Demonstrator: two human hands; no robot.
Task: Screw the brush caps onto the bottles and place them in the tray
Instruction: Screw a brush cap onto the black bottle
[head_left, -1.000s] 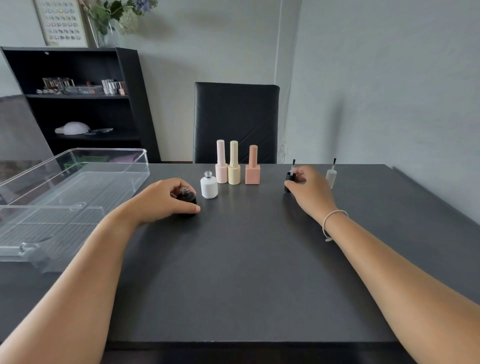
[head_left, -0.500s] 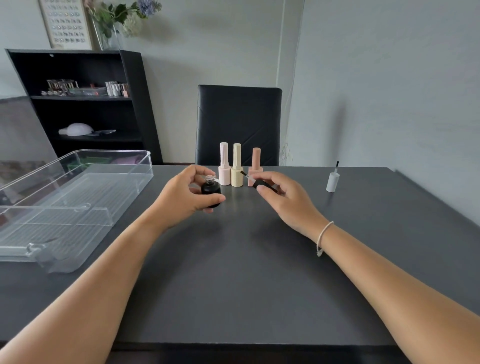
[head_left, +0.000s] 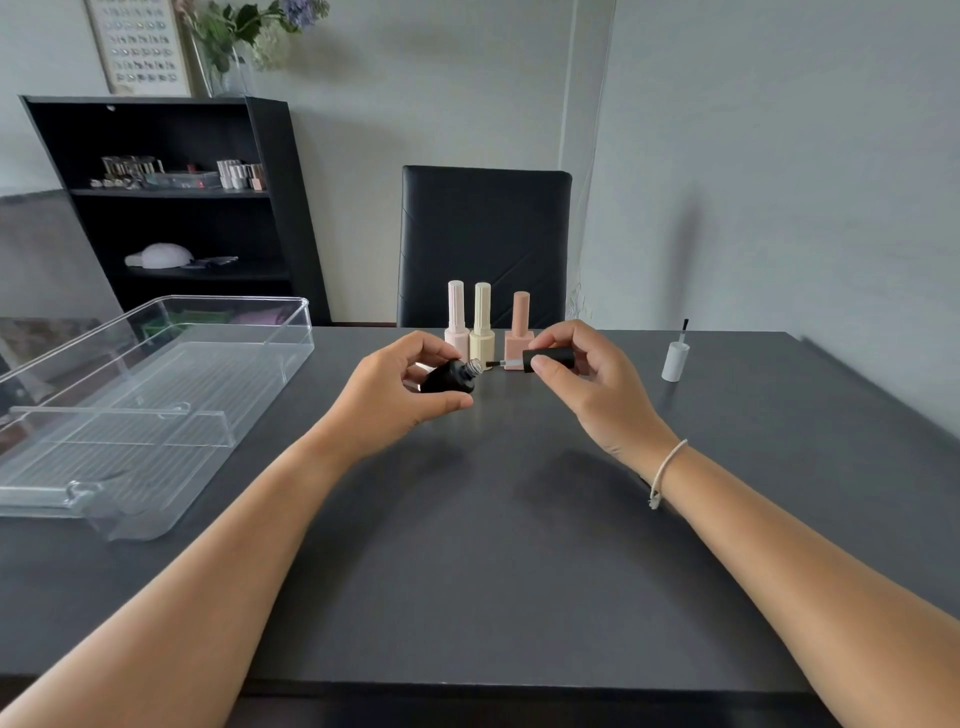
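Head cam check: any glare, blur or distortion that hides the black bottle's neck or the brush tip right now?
Head view: soft, even light, no glare on the black bottle or black brush cap; both sharp, brush tip just short of the neck. Wide-angle bending shows on the shelf and clear tray.

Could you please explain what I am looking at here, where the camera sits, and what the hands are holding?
No machine here: a person wears one camera on the head, looking down at both bare hands. The left hand holds a black bottle, tilted with its open neck to the right. The right hand holds the black brush cap, brush tip just at the neck, not yet screwed on. On the dark table stand three capped pastel bottles, a white brush cap and a clear tray.
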